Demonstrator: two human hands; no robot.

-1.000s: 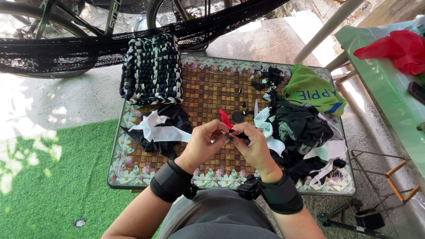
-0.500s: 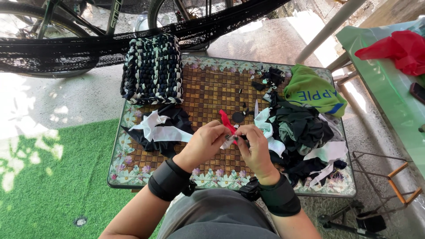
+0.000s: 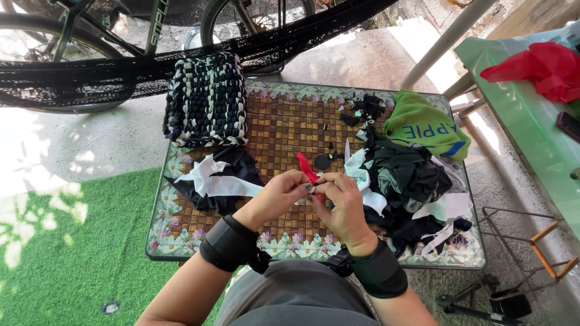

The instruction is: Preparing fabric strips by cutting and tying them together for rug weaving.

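My left hand (image 3: 279,196) and my right hand (image 3: 341,202) meet above the near edge of a small tiled table (image 3: 284,130). Both pinch a small piece of cloth between the fingertips. Red-handled scissors (image 3: 306,166) stick up just behind the fingers; which hand holds them I cannot tell. Both wrists wear black bands. A pile of black and white cloth strips (image 3: 214,178) lies left of my left hand. A larger heap of dark, white and grey scraps (image 3: 414,184) lies right of my right hand.
A black-and-white woven mat (image 3: 207,99) lies at the table's far left, a green shirt (image 3: 426,127) at the far right. A black hammock net (image 3: 78,81) and a bicycle (image 3: 151,24) stand behind. Green turf (image 3: 66,253) is left, a green table with red cloth (image 3: 538,66) right.
My hands have drawn closer together and slightly nearer to me, with the fingers bunched tighter on the cloth piece. The scissors' red handle shows less.
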